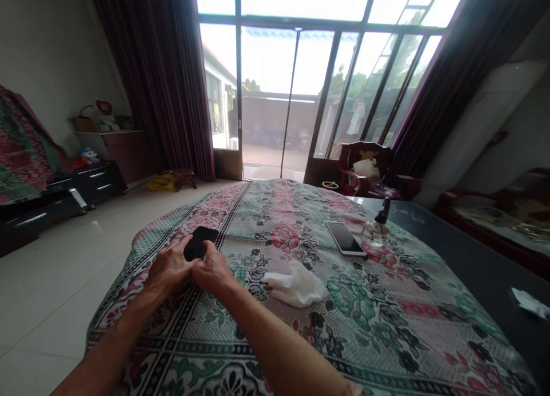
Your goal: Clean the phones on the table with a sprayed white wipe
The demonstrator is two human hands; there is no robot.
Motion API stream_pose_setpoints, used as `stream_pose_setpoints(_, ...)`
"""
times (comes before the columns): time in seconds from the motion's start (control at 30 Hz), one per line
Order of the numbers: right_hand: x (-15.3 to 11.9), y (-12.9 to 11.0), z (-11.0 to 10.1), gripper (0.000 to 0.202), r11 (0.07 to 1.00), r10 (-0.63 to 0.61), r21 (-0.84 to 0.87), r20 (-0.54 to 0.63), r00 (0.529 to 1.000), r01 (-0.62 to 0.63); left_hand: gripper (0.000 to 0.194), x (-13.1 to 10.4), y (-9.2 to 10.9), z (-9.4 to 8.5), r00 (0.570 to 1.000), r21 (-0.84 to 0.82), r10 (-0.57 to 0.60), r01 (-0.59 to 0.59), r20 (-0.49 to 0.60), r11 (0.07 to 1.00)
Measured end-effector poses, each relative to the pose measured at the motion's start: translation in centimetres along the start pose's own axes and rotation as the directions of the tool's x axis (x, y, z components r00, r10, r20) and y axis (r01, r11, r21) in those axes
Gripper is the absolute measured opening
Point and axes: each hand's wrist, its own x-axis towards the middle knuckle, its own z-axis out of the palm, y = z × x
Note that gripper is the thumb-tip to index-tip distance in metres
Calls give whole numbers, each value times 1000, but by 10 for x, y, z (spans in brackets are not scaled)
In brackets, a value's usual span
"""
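Observation:
A black smartphone point(198, 242) is held between my two hands, low over the left part of the patterned cloth point(253, 327). My left hand point(169, 265) grips its left side, with the fingers partly hidden. At the lower right edge my right hand point(211, 267) holds it too, the thumb lying against the dark face. A crumpled white tissue point(298, 285) lies on the cloth to the right of my hands. Farther right, a white-framed smartphone point(345, 239) rests flat, and beside it stands a clear bottle with a black pump top point(376, 233).
The cloth covers a rounded table. On the right, a dark surface point(464, 253) bears a white paper piece point(530, 301). A wooden chair point(365, 169) stands near the glass doors point(275, 109). On the floor at left are a yellow bag point(162, 181) and a small stool point(184, 179).

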Motion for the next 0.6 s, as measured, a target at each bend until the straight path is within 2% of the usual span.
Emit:
stream_pose_setpoints(0.07,-4,-5,-6,65,999,48,-4,-23,999,-48,55,1,5,-4,1000,5,20,-20,-18,1000)
stream_pose_setpoints(0.13,-10,-7,-21,68,999,42,-23,-23,999,-43,56,3,19,-11,999,-2,31,-31,-27,1000)
stream_pose_setpoints(0.2,-16,-4,-44,71,998,-11,-68,-41,999,8,55,6,41,-16,999,-30,34,-35,-24,999)
stream_pose_setpoints(0.27,-22,6,-75,72,988,-78,-137,-96,992,64,56,9,68,-15,999,-90,43,-43,1,995)
stream_pose_setpoints(0.37,-35,27,-131,65,940,-105,-339,-193,976,34,61,13,111,2,991,-217,90,-68,95,974)
stream_pose_setpoints(0.47,-57,45,-181,50,914,-127,-404,-216,968,30,62,15,149,29,976,-301,140,-84,170,950)
stream_pose_setpoints(0.53,-76,52,-204,40,901,-126,-431,-164,978,44,65,14,169,46,965,-346,179,-105,190,932)
stream_pose_setpoints(0.6,-95,52,-217,33,880,-139,-457,17,990,131,67,12,186,60,959,-361,195,-110,207,926)
